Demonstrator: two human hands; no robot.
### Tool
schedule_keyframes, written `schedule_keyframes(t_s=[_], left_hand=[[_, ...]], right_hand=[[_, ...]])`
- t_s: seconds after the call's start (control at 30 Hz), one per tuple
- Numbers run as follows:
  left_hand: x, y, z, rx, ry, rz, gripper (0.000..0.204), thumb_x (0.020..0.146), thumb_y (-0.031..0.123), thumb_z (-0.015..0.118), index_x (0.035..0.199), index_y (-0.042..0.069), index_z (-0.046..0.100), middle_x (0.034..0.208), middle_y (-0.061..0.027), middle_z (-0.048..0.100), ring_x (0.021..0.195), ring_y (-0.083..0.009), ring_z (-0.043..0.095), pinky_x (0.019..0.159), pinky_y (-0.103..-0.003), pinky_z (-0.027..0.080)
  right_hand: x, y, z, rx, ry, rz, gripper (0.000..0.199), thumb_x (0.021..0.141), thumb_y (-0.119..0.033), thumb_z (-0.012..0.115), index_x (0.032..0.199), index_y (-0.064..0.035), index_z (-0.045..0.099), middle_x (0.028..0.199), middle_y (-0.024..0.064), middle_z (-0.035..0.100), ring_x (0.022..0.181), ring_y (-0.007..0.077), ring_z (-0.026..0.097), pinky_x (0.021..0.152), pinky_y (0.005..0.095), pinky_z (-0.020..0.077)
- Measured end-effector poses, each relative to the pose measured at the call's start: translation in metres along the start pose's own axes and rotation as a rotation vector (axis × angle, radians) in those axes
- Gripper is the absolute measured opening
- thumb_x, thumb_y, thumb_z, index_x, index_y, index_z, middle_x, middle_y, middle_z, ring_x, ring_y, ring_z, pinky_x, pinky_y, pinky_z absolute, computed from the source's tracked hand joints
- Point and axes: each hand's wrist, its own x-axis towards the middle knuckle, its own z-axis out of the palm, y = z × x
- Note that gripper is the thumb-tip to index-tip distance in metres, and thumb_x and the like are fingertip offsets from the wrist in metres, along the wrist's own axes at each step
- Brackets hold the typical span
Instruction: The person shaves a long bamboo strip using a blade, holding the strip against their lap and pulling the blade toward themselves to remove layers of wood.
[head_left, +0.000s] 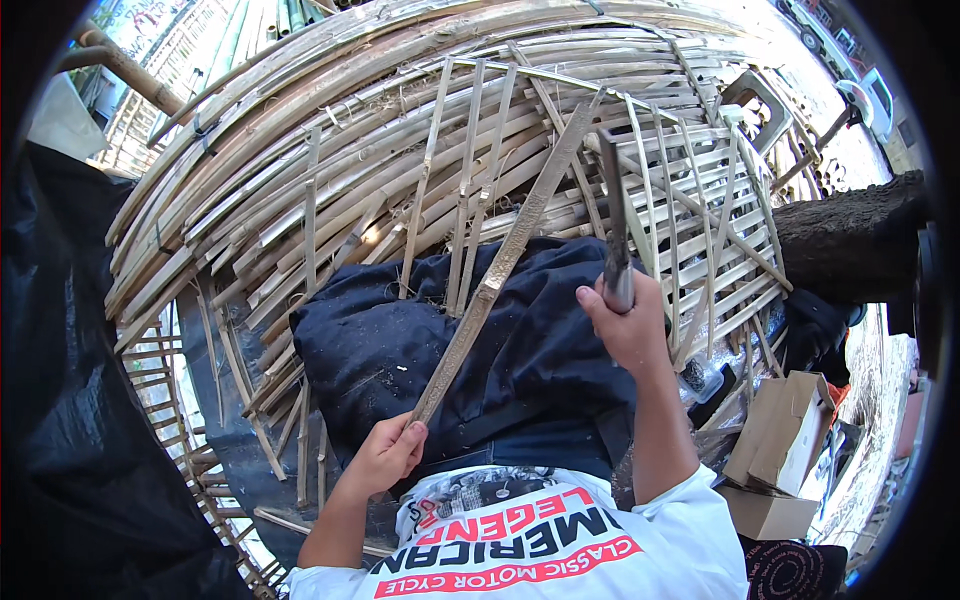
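Observation:
My left hand (386,455) is closed around the near end of a long split bamboo strip (508,250). The strip slants up and away to the right, across the dark cloth (375,345) over my lap, and its far end overlaps the bamboo pile. In my right hand (634,325), fingers wrapped round a metal handle, is a long-bladed knife (612,190) pointing up and away. Its blade stands to the right of the strip, with a gap between them along most of its length. Several thin bamboo slats (466,190) lean from the cloth toward the pile.
A big pile of split bamboo (290,180) fills the far side. On the right are a slatted bamboo panel (735,240), a dark log (850,235) and cardboard boxes (778,430). Black sheeting (80,380) hangs at the left, beside a ladder-like bamboo frame (165,400).

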Motion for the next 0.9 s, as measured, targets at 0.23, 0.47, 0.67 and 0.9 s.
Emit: schedule_keyframes(t_s=[0.23,0.47,0.67,0.9], left_hand=[[-0.005,-0.009,0.002,-0.037,0.055,0.093,0.04,0.106,0.031,0.042,0.079,0.004,0.051,0.059,0.0018,0.047,0.048,-0.0047,0.04,0.045,-0.023,0.032],[0.003,0.014,0.02,0.154,0.108,0.184,0.036,0.105,0.028,0.045,0.083,0.0,0.053,0.061,0.001,0.049,0.056,-0.0064,0.045,0.051,-0.026,0.038],[-0.016,-0.023,0.001,0.196,0.037,0.143,0.037,0.105,0.029,0.045,0.08,0.002,0.053,0.06,0.0022,0.047,0.056,-0.006,0.043,0.051,-0.025,0.036],[0.007,-0.027,0.018,0.02,0.137,0.08,0.033,0.104,0.028,0.05,0.082,0.004,0.056,0.06,0.0041,0.047,0.051,-0.0034,0.041,0.045,-0.022,0.032]], right_hand=[[0.021,-0.009,0.023,-0.673,-0.136,-0.389,0.018,0.067,-0.018,0.073,0.076,-0.006,0.063,0.071,0.0174,0.064,0.072,0.0387,0.064,0.065,0.0441,0.0517],[0.06,-0.006,-0.014,-0.998,0.035,-0.455,0.02,0.063,-0.021,0.071,0.077,-0.0085,0.065,0.07,0.015,0.066,0.071,0.0366,0.066,0.066,0.0461,0.0526],[0.119,0.016,-0.165,-0.545,0.695,-0.02,0.031,0.077,-0.021,0.061,0.07,0.0089,0.061,0.056,0.0147,0.059,0.053,0.0223,0.061,0.056,0.0407,0.0454],[0.045,0.003,-0.11,-0.627,0.298,-0.178,0.023,0.078,-0.017,0.072,0.083,0.0037,0.064,0.058,0.0084,0.056,0.055,0.0133,0.051,0.056,0.0317,0.0439]])
